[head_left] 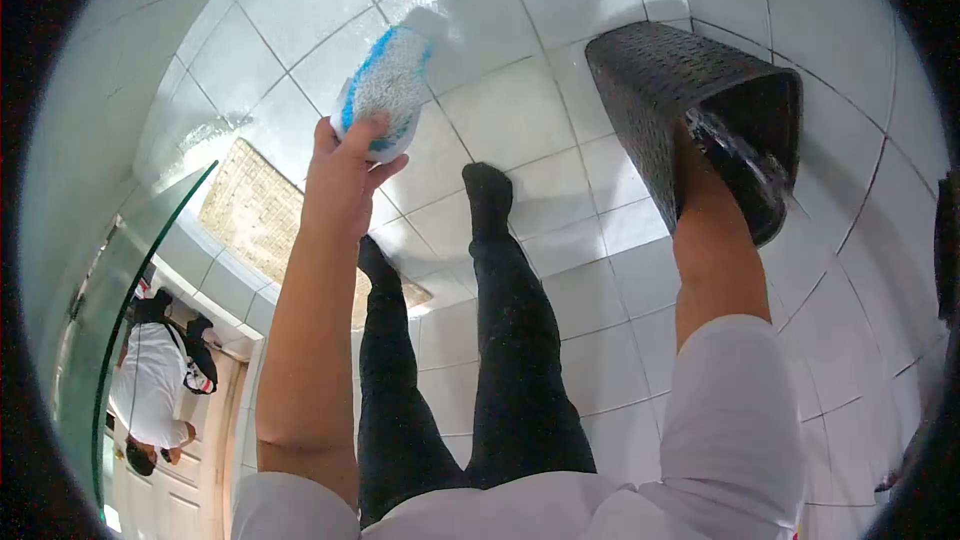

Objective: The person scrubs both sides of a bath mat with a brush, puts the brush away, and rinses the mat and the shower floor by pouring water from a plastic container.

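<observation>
My left hand [347,165] grips a scrub brush [388,80] with white and blue bristles, held up over the tiled floor with its bristle side towards me. On the right, a black waste bin [640,80] with a woven texture is tipped on its side, its mouth turned towards me. My right hand [690,145] reaches in at the bin's mouth and holds it at the near side; its fingers are hidden. Water streaks across the bin's opening. Brush and bin are apart.
Wet white tiles [505,115] cover the floor, with tiled walls around. A beige woven mat [250,195] lies at the left. A glass panel [140,310] stands on the left edge; beyond it are a person in a white shirt [150,385] and a door [185,490].
</observation>
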A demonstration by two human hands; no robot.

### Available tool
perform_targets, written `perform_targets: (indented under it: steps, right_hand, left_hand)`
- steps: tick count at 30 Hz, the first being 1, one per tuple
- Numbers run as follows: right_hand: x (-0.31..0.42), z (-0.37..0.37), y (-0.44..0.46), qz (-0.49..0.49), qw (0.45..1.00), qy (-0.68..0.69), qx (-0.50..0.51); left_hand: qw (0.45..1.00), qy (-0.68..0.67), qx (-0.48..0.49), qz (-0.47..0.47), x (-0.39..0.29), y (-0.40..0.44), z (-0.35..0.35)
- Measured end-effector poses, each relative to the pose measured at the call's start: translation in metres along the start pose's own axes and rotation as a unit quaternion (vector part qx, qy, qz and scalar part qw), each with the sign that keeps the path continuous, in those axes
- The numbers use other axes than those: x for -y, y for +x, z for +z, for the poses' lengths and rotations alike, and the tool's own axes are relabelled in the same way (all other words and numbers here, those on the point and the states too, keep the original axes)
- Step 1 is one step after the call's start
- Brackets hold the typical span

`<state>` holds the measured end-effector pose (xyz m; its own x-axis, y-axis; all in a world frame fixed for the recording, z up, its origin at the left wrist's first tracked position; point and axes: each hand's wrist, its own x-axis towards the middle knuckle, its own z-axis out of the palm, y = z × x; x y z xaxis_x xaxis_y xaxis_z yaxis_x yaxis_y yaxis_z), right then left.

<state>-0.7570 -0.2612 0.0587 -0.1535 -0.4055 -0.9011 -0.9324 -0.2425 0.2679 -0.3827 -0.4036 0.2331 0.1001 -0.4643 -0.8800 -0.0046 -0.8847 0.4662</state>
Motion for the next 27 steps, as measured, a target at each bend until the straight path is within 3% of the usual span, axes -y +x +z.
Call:
perform_targets:
  steps: [5,9,12,14,15,16,17,18,19,22,25,27]
  right_hand:
    - [-0.015,0.068,-0.018,0.005,1.000,0.026,0.009]
    - [-0.018,0.063,-0.001,-0.019,1.000,-0.013,-0.012]
    - [-0.023,0.061,0.001,-0.090,0.979,-0.169,-0.065]
    - [-0.034,0.079,-0.030,-0.118,0.939,-0.289,-0.145]
    - [-0.035,0.063,-0.059,-0.076,0.982,-0.067,-0.161]
    - [-0.036,0.043,-0.089,-0.067,0.945,0.255,-0.195]
    - [-0.036,0.022,-0.120,-0.071,0.843,0.471,-0.248]
    - [-0.031,-0.036,-0.170,-0.081,0.921,0.229,-0.304]
    - [-0.029,-0.052,-0.194,-0.082,0.905,0.229,-0.349]
    - [-0.030,-0.106,-0.248,-0.128,0.833,0.268,-0.467]
    - [-0.028,-0.162,-0.286,-0.152,0.842,0.242,-0.457]
    - [-0.018,-0.194,-0.289,-0.199,0.829,0.261,-0.454]
  left_hand:
    - [1.000,0.009,0.009,0.009,0.005,0.002,-0.006]
    - [1.000,0.024,0.007,0.012,0.010,0.004,-0.003]
    - [1.000,0.000,0.012,0.005,0.009,-0.001,0.004]
    - [0.998,0.013,0.026,0.054,0.015,0.002,-0.001]
    - [0.996,0.035,0.053,0.062,0.015,0.000,-0.003]
    - [0.994,0.044,0.065,0.070,0.012,0.001,-0.001]
    - [0.993,0.054,0.077,0.078,0.009,0.002,0.000]
    - [0.995,-0.032,0.098,0.017,0.004,0.006,0.002]
    - [0.985,-0.115,0.120,-0.043,0.001,0.005,0.003]
    - [0.972,-0.143,0.158,-0.104,-0.015,-0.002,0.009]
    - [0.953,-0.200,0.140,-0.181,-0.021,0.003,0.021]
    - [0.957,-0.194,0.118,-0.181,-0.022,0.005,0.033]
